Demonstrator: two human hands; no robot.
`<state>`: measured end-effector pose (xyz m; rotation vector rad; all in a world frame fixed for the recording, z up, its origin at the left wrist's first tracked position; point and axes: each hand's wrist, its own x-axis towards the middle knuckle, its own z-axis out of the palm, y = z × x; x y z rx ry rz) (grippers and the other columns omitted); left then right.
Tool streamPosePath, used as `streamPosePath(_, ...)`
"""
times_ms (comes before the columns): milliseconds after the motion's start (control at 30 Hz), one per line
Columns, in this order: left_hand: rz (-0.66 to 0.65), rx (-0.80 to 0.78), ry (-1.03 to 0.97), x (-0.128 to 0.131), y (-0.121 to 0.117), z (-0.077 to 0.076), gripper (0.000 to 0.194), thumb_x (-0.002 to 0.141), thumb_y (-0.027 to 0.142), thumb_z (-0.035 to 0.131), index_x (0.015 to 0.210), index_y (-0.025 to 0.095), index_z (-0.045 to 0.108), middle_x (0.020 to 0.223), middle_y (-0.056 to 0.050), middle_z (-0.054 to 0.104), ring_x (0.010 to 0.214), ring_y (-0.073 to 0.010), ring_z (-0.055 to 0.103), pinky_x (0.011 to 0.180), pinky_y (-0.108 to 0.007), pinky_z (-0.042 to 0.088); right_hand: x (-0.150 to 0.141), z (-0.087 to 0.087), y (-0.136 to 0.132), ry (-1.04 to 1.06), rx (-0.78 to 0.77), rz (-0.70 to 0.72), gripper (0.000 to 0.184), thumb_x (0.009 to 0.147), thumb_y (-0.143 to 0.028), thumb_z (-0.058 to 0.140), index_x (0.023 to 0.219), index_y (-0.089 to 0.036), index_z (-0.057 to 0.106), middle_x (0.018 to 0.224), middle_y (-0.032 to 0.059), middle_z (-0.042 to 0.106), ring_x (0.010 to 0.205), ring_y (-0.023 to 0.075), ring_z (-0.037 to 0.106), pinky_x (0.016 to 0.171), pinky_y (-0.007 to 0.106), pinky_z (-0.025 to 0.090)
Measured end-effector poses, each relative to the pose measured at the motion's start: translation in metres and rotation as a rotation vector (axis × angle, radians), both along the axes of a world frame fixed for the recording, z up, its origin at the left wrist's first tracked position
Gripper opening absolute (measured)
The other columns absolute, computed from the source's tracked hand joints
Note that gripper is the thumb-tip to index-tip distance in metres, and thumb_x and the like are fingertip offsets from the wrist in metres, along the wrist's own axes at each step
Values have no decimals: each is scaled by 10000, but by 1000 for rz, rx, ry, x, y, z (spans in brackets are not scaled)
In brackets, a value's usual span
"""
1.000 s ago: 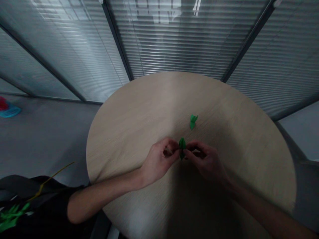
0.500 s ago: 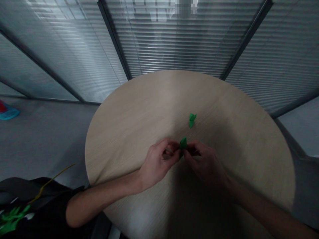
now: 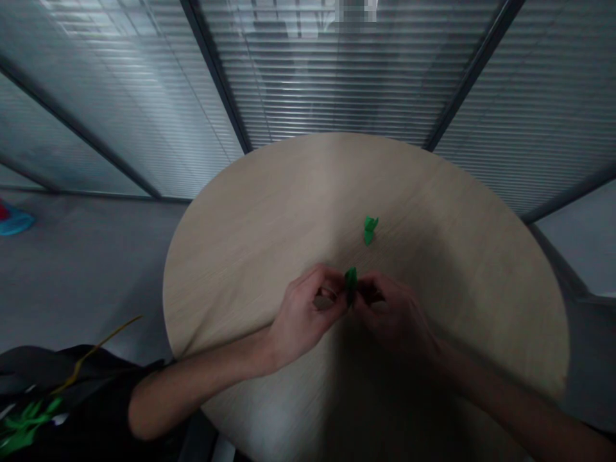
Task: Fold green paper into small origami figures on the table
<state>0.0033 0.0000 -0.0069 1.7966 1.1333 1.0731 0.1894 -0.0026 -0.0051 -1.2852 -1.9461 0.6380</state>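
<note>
Green folded paper (image 3: 351, 285), pinched between left hand (image 3: 307, 314), right hand (image 3: 394, 314)

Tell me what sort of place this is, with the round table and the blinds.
This is probably an office meeting room: a round wood-veneer table stands on a plain grey floor, next to glass partitions with slatted blinds in dark metal frames.

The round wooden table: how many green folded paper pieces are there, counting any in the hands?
Green folded paper lying on the wooden table: 1
Green folded paper pinched between the left hand and right hand: 1
Total: 2
</note>
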Motion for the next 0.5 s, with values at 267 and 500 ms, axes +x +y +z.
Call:
streamPosePath(267,52,-64,-47,1,1,0,73,837,151,665,857,178,600,767,12,632,665,-108,587,621,-224,497,-1,-1,-4,127,16,21,71,915,-203,617,908,-189,686,802,21,743,700,150,732,668,249,578)
streamPosePath(500,73,-144,-138,3,0,5,96,829,153,687,843,177,595,812,0,652,684,-106,611,632,-217,514,1,-7,1,273,-35,59,84,902,-191,643,929,-195,722,819,11,748,697,134,727,673,231,603)
